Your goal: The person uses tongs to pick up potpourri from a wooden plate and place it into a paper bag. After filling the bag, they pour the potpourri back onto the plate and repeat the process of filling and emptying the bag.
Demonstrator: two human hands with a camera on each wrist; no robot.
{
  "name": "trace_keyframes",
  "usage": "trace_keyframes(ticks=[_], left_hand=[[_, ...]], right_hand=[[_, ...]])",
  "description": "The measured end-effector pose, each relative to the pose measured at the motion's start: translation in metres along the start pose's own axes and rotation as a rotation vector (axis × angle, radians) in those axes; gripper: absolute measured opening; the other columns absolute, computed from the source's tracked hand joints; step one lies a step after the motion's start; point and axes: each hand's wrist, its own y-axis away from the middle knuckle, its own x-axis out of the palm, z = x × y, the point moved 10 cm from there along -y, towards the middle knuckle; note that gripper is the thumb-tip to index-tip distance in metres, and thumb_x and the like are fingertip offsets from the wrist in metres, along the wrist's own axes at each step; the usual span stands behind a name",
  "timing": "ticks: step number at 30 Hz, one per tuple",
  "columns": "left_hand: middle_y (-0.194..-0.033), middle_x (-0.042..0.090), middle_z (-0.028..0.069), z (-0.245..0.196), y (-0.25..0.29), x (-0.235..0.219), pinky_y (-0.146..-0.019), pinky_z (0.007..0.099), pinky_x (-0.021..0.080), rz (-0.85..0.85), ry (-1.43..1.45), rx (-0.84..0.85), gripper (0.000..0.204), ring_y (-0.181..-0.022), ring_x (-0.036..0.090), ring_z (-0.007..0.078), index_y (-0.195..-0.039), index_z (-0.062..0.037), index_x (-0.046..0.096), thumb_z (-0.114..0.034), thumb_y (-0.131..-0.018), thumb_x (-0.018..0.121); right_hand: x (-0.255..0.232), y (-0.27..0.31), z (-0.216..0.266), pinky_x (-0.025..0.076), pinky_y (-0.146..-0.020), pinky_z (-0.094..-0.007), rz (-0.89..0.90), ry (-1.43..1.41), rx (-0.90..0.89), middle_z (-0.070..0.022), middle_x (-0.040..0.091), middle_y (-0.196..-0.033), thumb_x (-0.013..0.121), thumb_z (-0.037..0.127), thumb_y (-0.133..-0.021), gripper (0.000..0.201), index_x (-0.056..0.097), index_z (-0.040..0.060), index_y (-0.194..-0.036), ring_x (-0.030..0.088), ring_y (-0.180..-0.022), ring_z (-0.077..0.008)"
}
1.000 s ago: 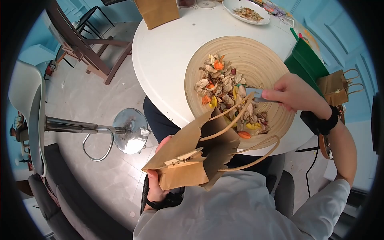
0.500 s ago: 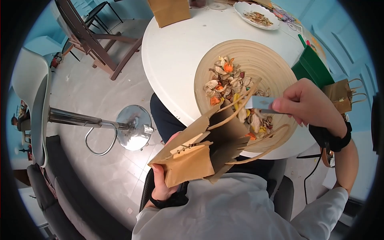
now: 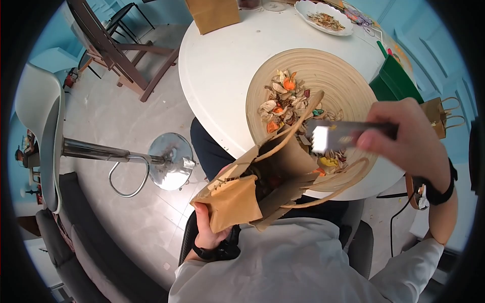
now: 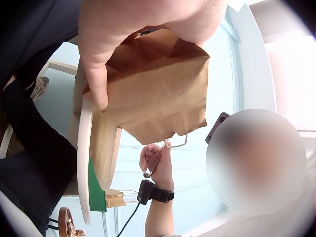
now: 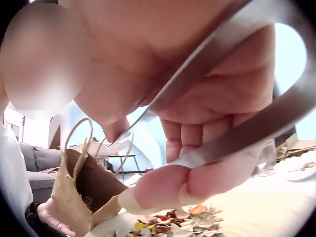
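My left hand [image 3: 209, 230] holds a brown paper bag [image 3: 232, 202] by its lower end, thumb on the outside. The bag lies tilted over my lap, its mouth facing up and right, with dim contents inside. My right hand [image 3: 404, 139] grips metal tongs [image 3: 336, 135], bent from one strip as the right wrist view shows. Their broad tips hang near the bag's mouth and twisted handle. Whether the tips hold anything, I cannot tell. Behind them, dried petals and flowers [image 3: 283, 106], some orange and yellow, lie on a round wooden plate [image 3: 348, 86].
On the white table [image 3: 217, 86] stand another paper bag [image 3: 214, 15], a white dish [image 3: 328, 19] of small dried bits and a green container [image 3: 396, 81]. A small paper bag [image 3: 438, 113] is at the right. A white stool [image 3: 38, 131] stands left.
My right hand has lifted the tongs from the petals and moved slightly right, the tips now by the bag. The bag's mouth has turned upward, showing more of its inside.
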Motion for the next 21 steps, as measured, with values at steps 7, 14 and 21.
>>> trace_keyframes(ticks=[7, 14, 21], left_hand=[[-0.147, 0.045, 0.0056, 0.0, 0.001, 0.001, -0.106, 0.0435, 0.044, 0.045, -0.025, 0.009, 0.08, -0.13, 0.05, 0.0236, -0.15, -0.0153, 0.033, -0.073, -0.093, 0.033], [-0.145, 0.047, 0.006, -0.001, 0.001, -0.006, -0.101, 0.0423, 0.048, 0.006, -0.076, 0.033, 0.08, -0.127, 0.052, 0.0238, -0.149, -0.0159, 0.034, -0.073, -0.093, 0.033], [-0.141, 0.052, 0.0054, 0.002, 0.004, -0.011, -0.088, 0.0379, 0.056, -0.086, -0.025, -0.009, 0.082, -0.119, 0.059, 0.0227, -0.147, -0.0171, 0.037, -0.076, -0.09, 0.036]], right_hand=[[-0.01, -0.001, -0.13, 0.037, -0.037, -0.0256, 0.123, 0.105, 0.425, -0.0023, 0.049, -0.043, 0.062, 0.052, -0.092, 0.064, 0.057, 0.0005, -0.055, 0.046, -0.035, -0.0112], [0.028, -0.015, -0.142, 0.04, -0.037, -0.0249, 0.305, -0.003, 0.5, -0.0037, 0.049, -0.042, 0.057, 0.059, -0.092, 0.071, 0.055, 0.0009, -0.05, 0.05, -0.035, -0.0118], [0.069, -0.051, -0.099, 0.042, -0.036, -0.0261, 0.27, -0.181, 0.257, -0.0043, 0.049, -0.044, 0.062, 0.06, -0.088, 0.07, 0.053, 0.0023, -0.049, 0.052, -0.036, -0.0129]])
